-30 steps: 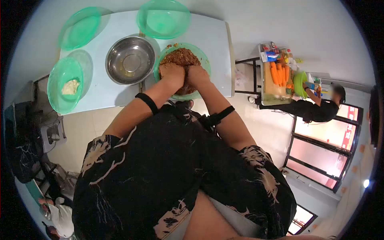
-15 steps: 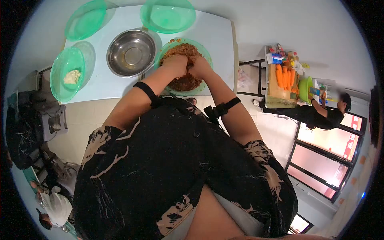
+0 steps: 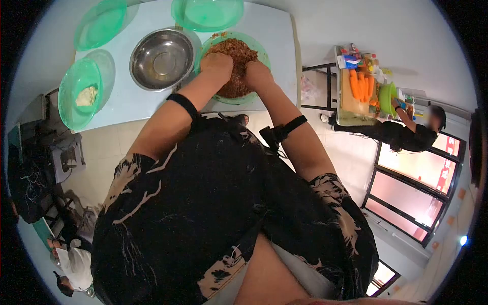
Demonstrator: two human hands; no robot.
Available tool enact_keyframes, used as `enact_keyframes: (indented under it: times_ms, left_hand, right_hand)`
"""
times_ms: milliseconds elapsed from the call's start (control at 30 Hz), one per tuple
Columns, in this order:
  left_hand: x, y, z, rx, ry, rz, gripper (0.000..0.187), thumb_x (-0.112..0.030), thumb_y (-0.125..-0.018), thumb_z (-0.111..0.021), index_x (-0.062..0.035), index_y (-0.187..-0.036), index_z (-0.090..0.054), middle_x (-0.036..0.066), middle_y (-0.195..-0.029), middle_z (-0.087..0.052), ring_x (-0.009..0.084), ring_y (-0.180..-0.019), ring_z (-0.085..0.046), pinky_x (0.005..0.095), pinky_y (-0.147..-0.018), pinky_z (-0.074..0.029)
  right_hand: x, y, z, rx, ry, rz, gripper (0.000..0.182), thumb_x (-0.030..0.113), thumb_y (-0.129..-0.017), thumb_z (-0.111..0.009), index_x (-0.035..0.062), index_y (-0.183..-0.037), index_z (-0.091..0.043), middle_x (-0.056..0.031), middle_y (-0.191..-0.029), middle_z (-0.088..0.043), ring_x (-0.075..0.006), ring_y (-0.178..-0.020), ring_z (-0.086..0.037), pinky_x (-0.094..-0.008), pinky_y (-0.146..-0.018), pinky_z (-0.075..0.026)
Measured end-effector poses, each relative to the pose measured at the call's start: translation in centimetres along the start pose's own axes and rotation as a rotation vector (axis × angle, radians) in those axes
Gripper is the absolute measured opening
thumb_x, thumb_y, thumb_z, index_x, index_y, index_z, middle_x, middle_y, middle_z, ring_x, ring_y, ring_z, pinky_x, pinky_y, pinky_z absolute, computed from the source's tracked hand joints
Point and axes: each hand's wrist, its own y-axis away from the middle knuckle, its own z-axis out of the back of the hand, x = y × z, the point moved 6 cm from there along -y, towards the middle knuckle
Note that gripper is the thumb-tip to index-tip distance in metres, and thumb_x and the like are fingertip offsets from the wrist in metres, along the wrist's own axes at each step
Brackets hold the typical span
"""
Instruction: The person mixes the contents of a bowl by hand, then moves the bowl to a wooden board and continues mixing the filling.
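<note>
A green translucent bowl near the table's front right holds a heap of reddish-brown minced mixture, which looks like ground meat. Curled like a fist, my left hand presses into the left side of the heap. My right hand is closed at the right side, against the mixture and close to the bowl's rim. The fingertips of both hands are hidden in the mixture. Between the hands, a strip of mixture shows. A few crumbs cling to the bowl's upper left rim.
Left of the bowl stands a steel basin. A green bowl with a pale dough-like lump sits farther left; two more green bowls stand at the back. At right, a person works beside a table with carrots and a lime-green container.
My hands have moved apart, left hand leftward and right hand rightward, exposing more mixture between them. The view has shifted slightly, so the table sits higher in the picture.
</note>
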Motion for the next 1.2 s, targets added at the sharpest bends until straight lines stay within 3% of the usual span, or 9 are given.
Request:
enact_keyframes:
  times_ms: [100,200,433,500,600,800,900,1100,1200]
  left_hand:
    - [-1.0,0.2,0.3,0.077,-0.03,-0.128,0.025,-0.009,-0.075,-0.066,-0.0015,-0.099,-0.069,0.02,-0.101,-0.068,0.0347,-0.097,-0.066,0.0452,-0.08,-0.054]
    - [-0.4,-1.1,-0.1,0.01,0.024,-0.13,0.024,-0.011,-0.077,-0.066,-0.0023,-0.099,-0.07,0.017,-0.106,-0.067,0.0329,-0.1,-0.065,0.0433,-0.081,-0.054]
    - [-1.0,1.0,-0.1,0.206,-0.095,-0.158,0.028,-0.01,-0.075,-0.065,0.0002,-0.101,-0.067,0.02,-0.102,-0.067,0.0354,-0.099,-0.065,0.0453,-0.084,-0.053]
    - [-0.8,0.5,0.2,0.125,0.042,-0.166,0.028,-0.011,-0.075,-0.066,-0.0002,-0.1,-0.068,0.019,-0.103,-0.067,0.0345,-0.1,-0.065,0.0451,-0.084,-0.052]
    - [0.4,0.0,0.5,-0.006,0.087,-0.069,0.027,-0.013,-0.075,-0.068,-0.0025,-0.1,-0.07,0.019,-0.106,-0.067,0.033,-0.102,-0.065,0.0446,-0.08,-0.053]
    - [-1.0,0.4,-0.5,0.2,-0.008,-0.125,0.029,-0.013,-0.074,-0.069,-0.0025,-0.1,-0.07,0.017,-0.107,-0.067,0.0315,-0.103,-0.065,0.0437,-0.079,-0.054]
    - [-0.1,-0.1,0.1,0.052,0.087,-0.113,0.031,-0.015,-0.073,-0.069,0.0,-0.1,-0.069,0.02,-0.106,-0.067,0.0337,-0.101,-0.064,0.0446,-0.083,-0.053]
    - [-1.0,0.8,-0.2,0.178,-0.013,-0.123,0.035,-0.014,-0.073,-0.068,0.002,-0.105,-0.064,0.022,-0.103,-0.066,0.0344,-0.101,-0.064,0.045,-0.084,-0.053]
    - [-1.0,0.0,-0.1,0.092,0.057,-0.147,0.034,-0.014,-0.073,-0.068,0.0018,-0.103,-0.065,0.021,-0.106,-0.066,0.0329,-0.101,-0.064,0.0449,-0.084,-0.053]
  right_hand:
    - [0.6,-1.1,-1.3,0.198,-0.034,0.074,0.031,0.019,-0.073,-0.066,0.0003,-0.098,-0.067,-0.024,-0.097,-0.066,-0.0363,-0.093,-0.063,-0.0436,-0.081,-0.052]
    - [0.6,-0.6,0.7,-0.101,-0.33,0.166,0.032,0.015,-0.07,-0.068,-0.0035,-0.096,-0.066,-0.0254,-0.096,-0.065,-0.0356,-0.092,-0.064,-0.0436,-0.081,-0.052]
    - [0.3,-0.8,-1.3,0.124,-0.125,0.073,0.032,0.021,-0.071,-0.068,0.0019,-0.097,-0.067,-0.0221,-0.1,-0.066,-0.0361,-0.095,-0.063,-0.0439,-0.082,-0.051]
    - [0.9,-0.7,-0.1,-0.023,-0.307,0.215,0.031,0.021,-0.072,-0.067,0.0016,-0.097,-0.068,-0.0219,-0.101,-0.066,-0.0357,-0.096,-0.063,-0.0441,-0.082,-0.051]
    - [0.6,0.2,1.2,-0.028,-0.182,0.009,0.032,0.022,-0.072,-0.068,0.0017,-0.097,-0.068,-0.0223,-0.101,-0.066,-0.0362,-0.096,-0.063,-0.0436,-0.083,-0.051]
    - [0.9,-1.1,-1.8,0.27,-0.007,0.132,0.033,0.025,-0.072,-0.068,0.0053,-0.099,-0.068,-0.0206,-0.102,-0.066,-0.0364,-0.097,-0.063,-0.0443,-0.083,-0.051]
    - [0.4,-0.4,0.6,-0.022,-0.312,0.148,0.036,0.022,-0.071,-0.069,0.0044,-0.103,-0.066,-0.0203,-0.102,-0.066,-0.0354,-0.098,-0.062,-0.0439,-0.084,-0.05]
    - [0.4,-1.4,-2.2,0.215,-0.032,0.164,0.048,0.021,-0.07,-0.069,0.0071,-0.115,-0.062,-0.0181,-0.106,-0.066,-0.0362,-0.1,-0.062,-0.0449,-0.086,-0.05]
    - [1.4,-0.3,1.1,-0.124,-0.272,0.325,0.045,0.02,-0.071,-0.068,0.0068,-0.113,-0.062,-0.0193,-0.105,-0.066,-0.0359,-0.099,-0.062,-0.0442,-0.086,-0.05]
